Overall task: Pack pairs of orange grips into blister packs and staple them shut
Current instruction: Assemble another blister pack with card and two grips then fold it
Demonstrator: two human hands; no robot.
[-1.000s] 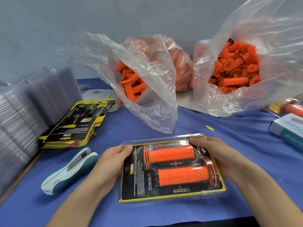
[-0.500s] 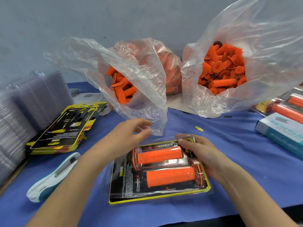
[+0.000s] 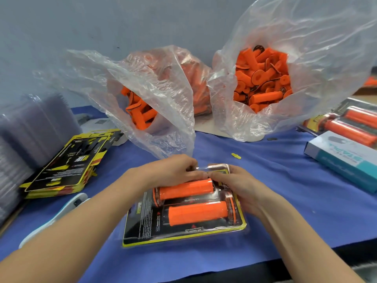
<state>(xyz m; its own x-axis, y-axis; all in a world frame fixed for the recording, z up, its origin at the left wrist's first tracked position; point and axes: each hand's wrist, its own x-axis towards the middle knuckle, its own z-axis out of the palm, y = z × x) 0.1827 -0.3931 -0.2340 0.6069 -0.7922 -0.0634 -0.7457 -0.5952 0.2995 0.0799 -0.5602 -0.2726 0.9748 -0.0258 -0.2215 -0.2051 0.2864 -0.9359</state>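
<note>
A clear blister pack point(image 3: 142, 231) with a black and yellow card lies flat on the blue table point(image 3: 285, 190) in front of me. Two orange grips point(image 3: 195, 213) lie side by side inside it. My left hand point(image 3: 173, 170) and my right hand point(image 3: 234, 182) meet at the pack's far edge, fingers pinching the clear plastic rim there. A white and teal stapler point(image 3: 67, 209) lies on the table at the left, partly hidden under my left forearm.
Two open plastic bags of loose orange grips point(image 3: 263, 78) stand at the back, the left bag point(image 3: 138, 111) sagging toward the pack. A stack of printed cards point(image 3: 67, 160) and piles of clear blisters point(image 3: 26, 135) are left. Finished packs point(image 3: 350, 123) and a white-teal box point(image 3: 342, 158) are right.
My left hand left the pack's left side and moved to its far edge, meeting my right hand there. The view shifted so the pack sits lower and more central.
</note>
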